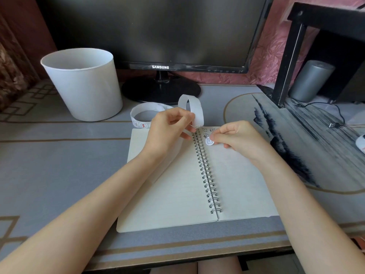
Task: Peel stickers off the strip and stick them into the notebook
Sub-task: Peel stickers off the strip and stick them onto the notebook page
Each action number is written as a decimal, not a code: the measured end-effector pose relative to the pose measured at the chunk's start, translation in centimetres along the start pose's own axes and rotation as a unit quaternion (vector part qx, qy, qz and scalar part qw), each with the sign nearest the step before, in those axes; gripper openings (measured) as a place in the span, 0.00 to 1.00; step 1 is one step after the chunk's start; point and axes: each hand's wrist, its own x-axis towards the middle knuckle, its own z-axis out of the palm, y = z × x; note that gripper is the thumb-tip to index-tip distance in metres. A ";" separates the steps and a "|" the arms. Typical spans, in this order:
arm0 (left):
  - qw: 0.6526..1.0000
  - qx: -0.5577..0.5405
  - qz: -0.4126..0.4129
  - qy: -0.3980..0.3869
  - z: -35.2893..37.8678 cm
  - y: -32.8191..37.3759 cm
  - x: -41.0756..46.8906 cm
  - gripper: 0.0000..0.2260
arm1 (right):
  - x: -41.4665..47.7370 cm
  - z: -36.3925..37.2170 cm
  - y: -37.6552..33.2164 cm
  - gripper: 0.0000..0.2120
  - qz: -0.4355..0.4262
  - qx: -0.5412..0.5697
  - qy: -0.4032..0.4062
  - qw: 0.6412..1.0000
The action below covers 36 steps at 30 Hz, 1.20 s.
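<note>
A few stickers dot the notebook; left grip pinches the long strip, right grip pinches another sticker.

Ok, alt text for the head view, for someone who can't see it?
The right hand pinches a round white sticker near the top of the open spiral-bound notebook, while the left hand holds the curling white paper strip.

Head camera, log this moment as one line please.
left hand: holds sticker strip | right hand: pinches peeled sticker | notebook: open, placed stickers at top of right page
</note>
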 end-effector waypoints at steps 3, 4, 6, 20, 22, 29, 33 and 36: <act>1.000 0.001 -0.002 0.002 0.0 -0.1 0.0 0.09 | 0.1 0.1 0.1 0.00 -0.002 -0.005 -0.002 1.000; 1.000 0.002 -0.002 0.002 0.1 -0.1 0.0 0.08 | 0.2 0.1 0.1 0.01 -0.002 -0.008 -0.002 1.000; 1.000 0.001 -0.002 0.001 0.0 -0.1 0.0 0.08 | 0.2 0.2 0.2 0.01 -0.001 -0.014 0.002 1.000; 1.000 0.003 -0.002 -0.002 0.0 -0.2 0.1 0.08 | 0.3 0.5 0.4 0.01 -0.016 -0.034 0.014 0.999; 1.000 0.002 -0.003 -0.001 0.0 -0.2 0.1 0.08 | 0.3 0.6 0.4 0.01 -0.017 -0.043 0.019 0.999; 1.000 0.004 -0.004 -0.002 0.0 -0.2 0.1 0.08 | 0.1 0.8 0.2 0.04 -0.024 -0.078 0.041 0.996; 1.000 0.009 -0.001 -0.002 0.0 -0.1 0.1 0.09 | 0.0 0.9 0.1 0.02 -0.025 -0.085 0.047 0.995; 1.000 0.013 0.002 -0.005 0.0 -0.2 0.0 0.09 | -0.1 0.9 0.0 0.01 -0.029 -0.094 0.052 0.994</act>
